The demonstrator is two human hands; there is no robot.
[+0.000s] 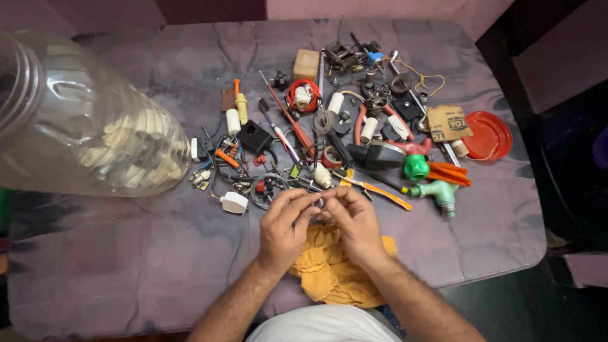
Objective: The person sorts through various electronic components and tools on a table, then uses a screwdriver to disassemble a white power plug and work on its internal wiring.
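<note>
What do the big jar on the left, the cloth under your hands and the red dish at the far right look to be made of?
Big jar: clear plastic, ribbed and glossy; pale pieces show through it.
Cloth: soft woven fabric, yellow-orange, matte and crumpled.
Red dish: probably plastic, with a smooth, shiny, even red surface.

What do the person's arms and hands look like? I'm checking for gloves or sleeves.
Both the left hand and right hand are bare, with no gloves, rings or watch visible. The forearms are uncovered, with no sleeves in view. A white garment shows at the bottom edge.
</note>
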